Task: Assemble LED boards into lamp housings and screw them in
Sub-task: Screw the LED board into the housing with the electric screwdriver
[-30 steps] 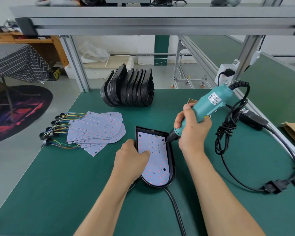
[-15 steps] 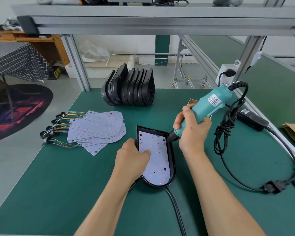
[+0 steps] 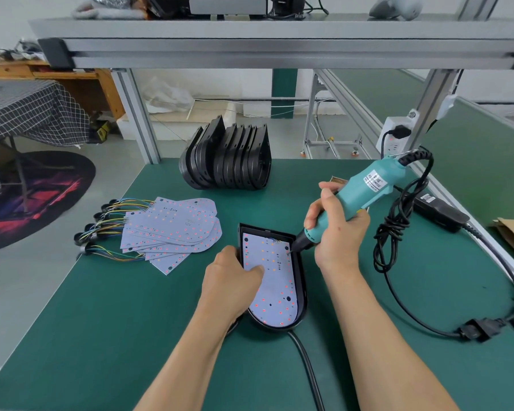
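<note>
Right hand (image 3: pixel 337 232) wrapped around screwdriver (image 3: pixel 359 194), left hand (image 3: pixel 232 280) pressing board (image 3: pixel 272 280) flat; risk: tip slipping, scratching board.

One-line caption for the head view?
Right hand drives electric screwdriver into LED board while left hand steadies it.

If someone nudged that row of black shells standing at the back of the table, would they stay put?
Probably not. The black housings stand on edge, leaning on one another, so a push would likely topple them in a chain. They look like thin, hollow moulded shells, so probably light and easily slid across the green mat.
</note>
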